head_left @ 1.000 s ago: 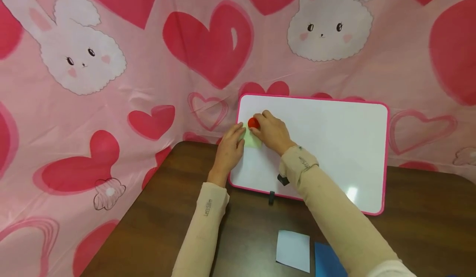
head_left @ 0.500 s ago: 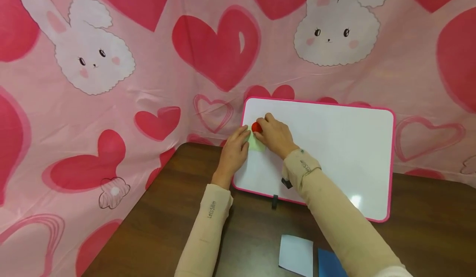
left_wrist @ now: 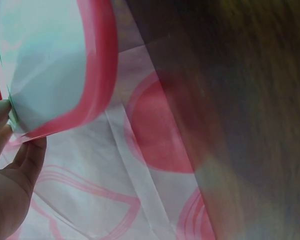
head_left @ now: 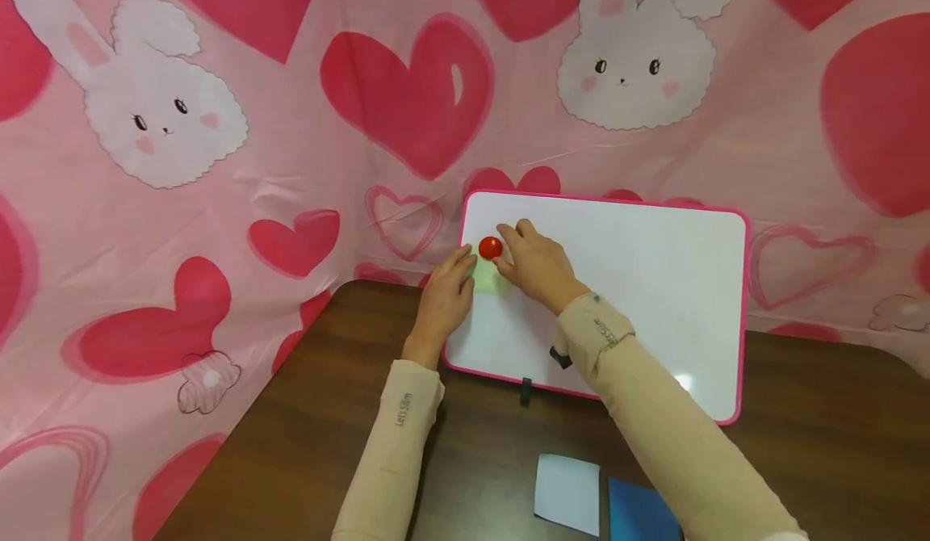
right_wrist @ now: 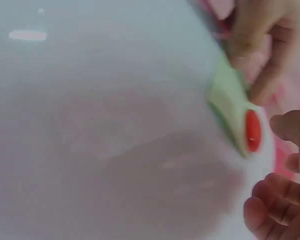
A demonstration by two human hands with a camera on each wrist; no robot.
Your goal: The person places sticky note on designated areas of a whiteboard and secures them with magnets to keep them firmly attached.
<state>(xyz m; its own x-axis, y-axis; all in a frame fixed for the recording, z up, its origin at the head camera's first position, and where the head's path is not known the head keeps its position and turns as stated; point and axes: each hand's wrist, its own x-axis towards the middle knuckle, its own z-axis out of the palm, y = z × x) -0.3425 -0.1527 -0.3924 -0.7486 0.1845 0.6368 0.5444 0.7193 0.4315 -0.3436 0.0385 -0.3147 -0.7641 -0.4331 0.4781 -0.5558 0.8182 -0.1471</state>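
A round red magnet [head_left: 490,248] sits on a pale green paper [head_left: 492,276] at the upper left of a pink-framed whiteboard [head_left: 632,283]. My left hand [head_left: 445,295] holds the board's left edge. In the left wrist view its fingers [left_wrist: 36,150] reach the pink rim from outside, while other fingertips lie at the paper. My right hand [head_left: 541,265] is just right of the magnet, thumb and fingers spread apart with nothing between them. The right wrist view shows a gap between the right thumb and the magnet [right_wrist: 253,131]; the paper's edge [right_wrist: 225,117] lifts slightly off the board.
The board leans on the brown table [head_left: 305,436] against a pink patterned cloth [head_left: 291,145]. A black clip [head_left: 526,390] is at its lower edge. A white paper [head_left: 568,492] and a blue sheet [head_left: 639,513] lie on the table in front.
My right fingers have let go of the red magnet and drawn slightly to the right, leaving it on the green paper. My left hand keeps its place at the board's edge.
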